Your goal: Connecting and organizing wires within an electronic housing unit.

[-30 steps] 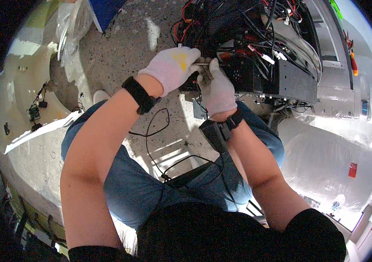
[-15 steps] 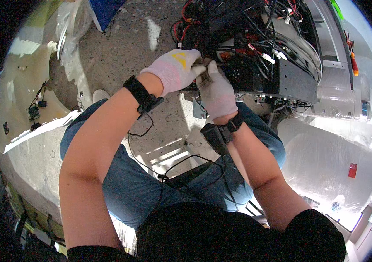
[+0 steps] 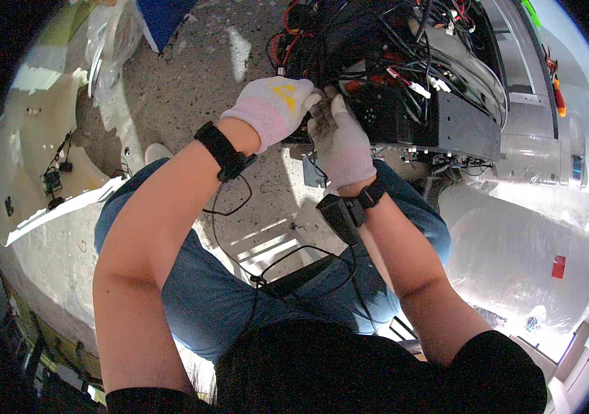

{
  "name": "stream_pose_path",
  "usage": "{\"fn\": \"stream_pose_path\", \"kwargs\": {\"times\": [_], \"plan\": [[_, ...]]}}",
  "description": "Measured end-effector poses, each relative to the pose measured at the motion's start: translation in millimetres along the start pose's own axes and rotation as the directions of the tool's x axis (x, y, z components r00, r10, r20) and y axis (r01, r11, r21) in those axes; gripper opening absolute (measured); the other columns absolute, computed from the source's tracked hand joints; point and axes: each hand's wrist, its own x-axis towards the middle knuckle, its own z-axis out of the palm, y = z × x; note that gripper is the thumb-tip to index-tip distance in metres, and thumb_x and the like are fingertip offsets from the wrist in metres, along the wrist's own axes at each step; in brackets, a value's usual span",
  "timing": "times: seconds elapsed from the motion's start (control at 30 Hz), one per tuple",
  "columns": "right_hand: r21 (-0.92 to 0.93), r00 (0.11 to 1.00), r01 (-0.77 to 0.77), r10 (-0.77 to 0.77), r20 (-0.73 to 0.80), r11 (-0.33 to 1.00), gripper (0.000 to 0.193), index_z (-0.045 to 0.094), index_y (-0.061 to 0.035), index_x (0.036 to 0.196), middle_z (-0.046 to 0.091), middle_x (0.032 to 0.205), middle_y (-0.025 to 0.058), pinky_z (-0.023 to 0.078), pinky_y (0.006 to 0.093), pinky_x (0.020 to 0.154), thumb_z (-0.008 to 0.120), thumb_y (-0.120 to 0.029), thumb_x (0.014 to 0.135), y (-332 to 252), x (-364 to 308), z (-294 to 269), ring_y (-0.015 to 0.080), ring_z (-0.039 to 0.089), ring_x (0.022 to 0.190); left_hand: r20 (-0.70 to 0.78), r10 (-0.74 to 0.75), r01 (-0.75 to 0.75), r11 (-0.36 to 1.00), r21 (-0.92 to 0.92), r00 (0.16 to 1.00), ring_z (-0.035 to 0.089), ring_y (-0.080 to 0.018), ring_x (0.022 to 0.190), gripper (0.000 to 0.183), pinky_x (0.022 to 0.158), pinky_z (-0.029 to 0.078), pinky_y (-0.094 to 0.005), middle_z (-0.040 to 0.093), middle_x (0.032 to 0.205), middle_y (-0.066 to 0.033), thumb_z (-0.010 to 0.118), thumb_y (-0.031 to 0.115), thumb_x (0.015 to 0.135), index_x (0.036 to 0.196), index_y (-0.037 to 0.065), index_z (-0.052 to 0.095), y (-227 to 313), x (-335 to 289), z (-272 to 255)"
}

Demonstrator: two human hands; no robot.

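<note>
Both my hands wear whitish knitted gloves and meet at the left corner of a black metal box [image 3: 470, 124] full of wiring. My left hand [image 3: 274, 105], a yellow mark on its back, has its fingers curled in toward the box. Close beside it, my right hand [image 3: 344, 148] is turned with its thumb up and its fingers bent, the fingertips darkened with dirt. Fingertips of both hands come together, and whatever is pinched between them is hidden. Black and red cables [image 3: 294, 34] rise just beyond my left hand. A bundle of black wires with white connectors [image 3: 419, 88] lies over the box.
An orange-handled tool [image 3: 559, 96] hangs at the right by a grey metal frame [image 3: 526, 58]. Plastic-wrapped white bulk [image 3: 522, 255] stands at lower right. A pale panel with small black parts [image 3: 53, 179] lies left. A thin black cable [image 3: 258, 279] crosses my lap.
My hands stay at the same corner of the box. The left hand has turned slightly and its fingers have shifted a little; the view has moved slightly.
</note>
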Motion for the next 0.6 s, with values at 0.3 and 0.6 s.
{"fn": "stream_pose_path", "kwargs": {"times": [0.3, 0.6], "plan": [[0.435, 0.987, -0.095, 0.142, -0.077, 0.896, 0.024, 0.049, -0.0004, 0.115, 0.056, 0.107, 0.0082, 0.048, 0.0271, 0.076, 0.039, -0.014, 0.097, -3.1, -5.3, 10.4, 0.0155, 0.055, 0.089, -0.039, -0.019, 0.017, 0.999, -0.049, 0.999, 0.060, -0.0367, 0.083, 0.031, 0.071, 0.048, -0.0452, 0.063, 0.086, -0.0179, 0.051, 0.034, 0.088, 0.100, 0.006, 0.055, 3.0, -2.5, 0.8], [0.420, 0.994, -0.084, 0.105, -0.027, 0.904, 0.024, 0.052, -0.0084, 0.108, 0.058, 0.104, 0.0053, 0.045, 0.0322, 0.082, 0.040, -0.027, 0.097, -8.2, -13.0, 17.7, 0.0192, 0.054, 0.095, 0.003, 0.012, -0.011, 0.997, -0.077, 1.000, 0.060, -0.0349, 0.085, 0.026, 0.073, 0.048, -0.0434, 0.063, 0.088, -0.0156, 0.049, 0.030, 0.089, 0.095, 0.007, 0.059, -2.1, 2.5, 1.0]]}}
